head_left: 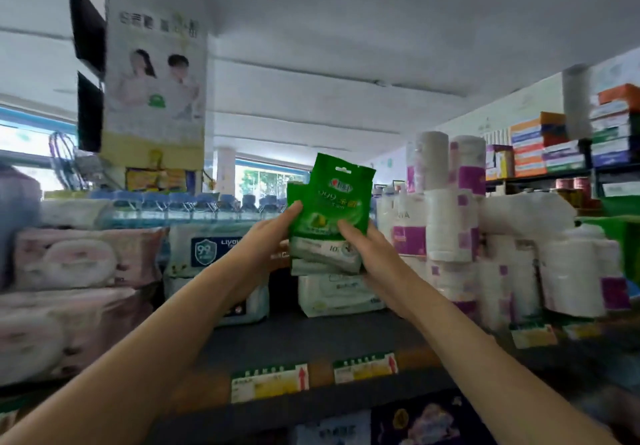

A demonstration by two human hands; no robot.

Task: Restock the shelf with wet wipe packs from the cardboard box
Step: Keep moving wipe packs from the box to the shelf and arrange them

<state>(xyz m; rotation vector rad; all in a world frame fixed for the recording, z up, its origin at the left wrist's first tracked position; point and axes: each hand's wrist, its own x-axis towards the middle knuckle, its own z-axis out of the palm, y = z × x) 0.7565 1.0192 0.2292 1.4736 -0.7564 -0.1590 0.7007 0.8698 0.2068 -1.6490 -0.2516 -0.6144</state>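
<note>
Closest to the person, below both arms, runs the dark edge of the shelf [346, 410] with price tags [269, 383] stuck along it.

Further out, the two hands come together around a small bunch of green wet wipe packs [332, 216]. The left hand [266, 236] holds the left side of the bunch, with its thumb pressed on the front. The right hand [370, 254] holds the right side and the bottom, with fingers curled behind and its thumb on the front too. So both hands are clamped on the same bunch. The packs stand up tall, and the tops poke out above the fingers.

These packs look small, light and squishy. The wrapping looks shiny, so I think they can slide over each other and slip out. The top flaps look thin and floppy, so that is a bad place to hold. The best place to hold seems to be the fat middle and the bottom, squeezed from both sides, just as the hands do now.

Right under the hands sits a pile of pale wipe packs [339, 294] on the shelf. The green bunch is just above that pile, maybe touching it.

To the left of the hands is a blue and white pack [207, 254]. To the right are paper rolls [450, 222]. Behind the hands stands a row of water bottles [180, 205].

The cardboard box is not in view.
</note>
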